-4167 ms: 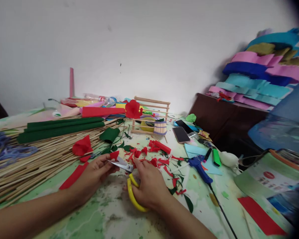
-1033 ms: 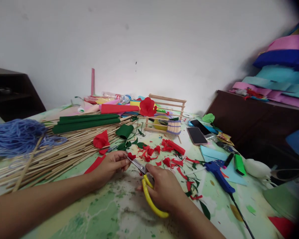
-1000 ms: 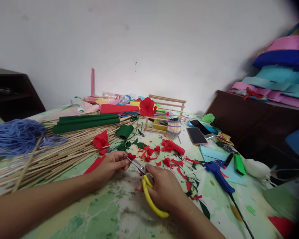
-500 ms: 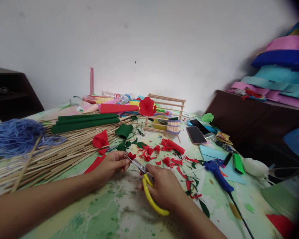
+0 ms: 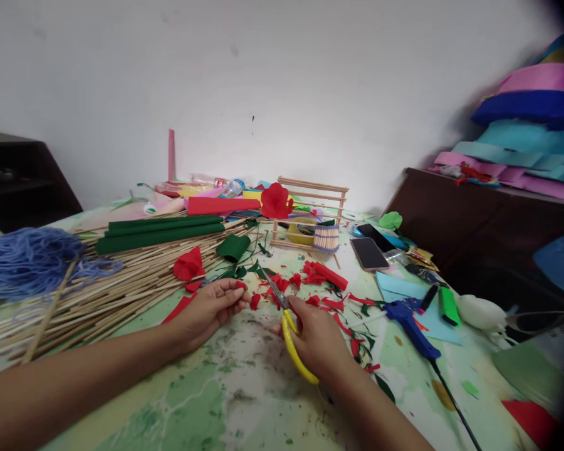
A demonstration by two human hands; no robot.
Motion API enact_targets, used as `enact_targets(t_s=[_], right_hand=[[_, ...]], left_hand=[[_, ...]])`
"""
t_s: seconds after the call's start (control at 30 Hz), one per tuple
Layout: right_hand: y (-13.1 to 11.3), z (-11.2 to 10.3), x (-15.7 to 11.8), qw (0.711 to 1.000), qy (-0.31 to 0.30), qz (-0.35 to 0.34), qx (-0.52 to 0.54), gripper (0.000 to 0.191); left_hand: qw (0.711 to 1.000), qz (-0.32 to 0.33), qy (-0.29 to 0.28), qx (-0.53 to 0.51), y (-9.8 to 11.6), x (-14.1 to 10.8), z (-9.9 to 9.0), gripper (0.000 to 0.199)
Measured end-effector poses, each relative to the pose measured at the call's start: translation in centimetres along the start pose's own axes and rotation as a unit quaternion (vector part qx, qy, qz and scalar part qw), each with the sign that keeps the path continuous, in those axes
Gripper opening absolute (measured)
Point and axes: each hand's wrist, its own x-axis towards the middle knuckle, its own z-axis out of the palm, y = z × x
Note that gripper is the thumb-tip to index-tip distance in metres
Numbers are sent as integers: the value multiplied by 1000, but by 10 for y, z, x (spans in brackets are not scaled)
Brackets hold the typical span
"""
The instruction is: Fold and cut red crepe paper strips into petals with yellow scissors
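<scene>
My left hand pinches a small red paper piece between thumb and fingers. My right hand is wrapped around the yellow handles of a pair of scissors. Their blades look closed and point up and away, a little to the right of my left hand. Red paper scraps lie just beyond the blades. Behind my left hand a red paper flower rests on the sticks. Farther back, a larger red paper flower stands before a small wooden-stick rack.
Thin wooden sticks, blue yarn and green paper rolls cover the left side. On the right lie a blue glue gun with its cord, a green highlighter, a black marker and a phone.
The scissors have moved right and away from my left hand, their blades now pointing more upward. A small red scrap now lies on the table beside my left fingertips.
</scene>
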Motion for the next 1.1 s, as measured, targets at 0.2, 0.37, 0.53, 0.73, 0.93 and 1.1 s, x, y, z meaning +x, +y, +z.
enact_targets(t_s=[0.2,0.37,0.53,0.73,0.93,1.1], right_hand=[[-5,-1,-2,1000,-1,-14,2,31],[-10,-5,-4,999,-11,-18,-27,44],[-13,-7,-4,998,-33,-19,-52,58],[-11,-2,-3,999,-19,-20,-45,60],[-8,-2,-2,999,-11,-16,-27,57],[-10,-3,-2,999,-27,-11,-24,64]], left_hand=[[1000,-8,4,-12,-1,0,-2,11],[1000,-3,-20,-7,-3,0,-5,14],[1000,3,-28,-9,-3,1,-5,12],[999,-7,7,-45,1,1,-3,3],[996,19,47,-69,0,3,-3,11],[996,15,56,-70,1,2,-2,18]])
